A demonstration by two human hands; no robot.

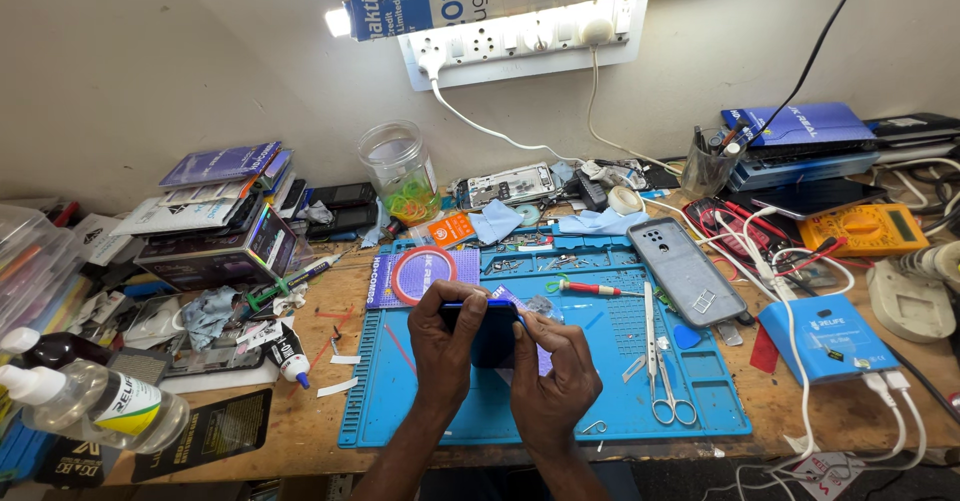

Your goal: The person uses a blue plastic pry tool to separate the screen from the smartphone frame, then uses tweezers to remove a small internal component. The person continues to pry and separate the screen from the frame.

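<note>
1. Because both hands share one small dark phone (492, 333) held above the blue work mat (700, 401), a slip looks like the main risk to me: the left hand (445, 346) wraps its fingers (462, 299) over the phone's top edge, and the right hand (553, 381) pinches its right side with closed fingers (528, 329), so neither has a deep hold.
2. Should the phone drop, it would land on the mat just right of the hands, where the scissors (672, 391) and tweezers (648, 333) lie; a scratched face seems likely.
3. As for its lie, the phone sits over the middle of the mat, raised off it, its long axis running roughly away from the person, top end toward the wall; which face looks up I cannot tell.
4. Farther back on the mat, the red tape ring (424, 274) and the red-handled screwdriver (590, 287) rest apart from the hands.
5. Right of the mat's far corner, the grey phone back cover (686, 269) lies on the table (300, 431), and loose white cables (790, 291) beyond the mat's right edge could snag a sleeve.
</note>
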